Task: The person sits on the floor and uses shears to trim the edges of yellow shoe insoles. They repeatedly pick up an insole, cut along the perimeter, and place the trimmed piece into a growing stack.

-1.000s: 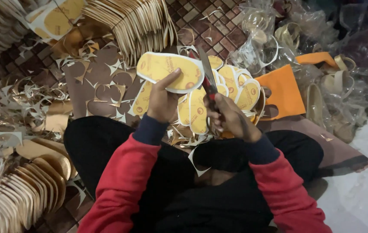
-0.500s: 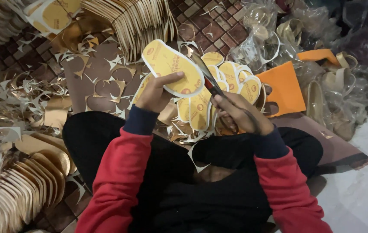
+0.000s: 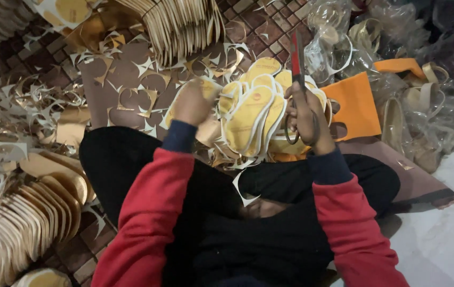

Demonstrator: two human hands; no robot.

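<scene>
Floor: we sit cross-legged on a brown tiled floor [image 3: 269, 29] littered with gold offcuts [image 3: 131, 101].
Stacks: fanned rows of gold insoles [image 3: 25, 223] lie at our left knee; more fan out above [image 3: 184, 24].
Pile: yellow cut insoles [image 3: 256, 114] are heaped just past our knees, between both hands.
Change: the insole held high a moment ago has come down; our left hand [image 3: 192, 103] now presses it at the pile's left edge, its outline apparently cut free. We cannot tell how its fingers lie.
Scissors: our right hand [image 3: 305, 119] has swung the red-handled scissors [image 3: 297, 64] upright, fingers curled through the loops, blades together and clear of any insole.
</scene>
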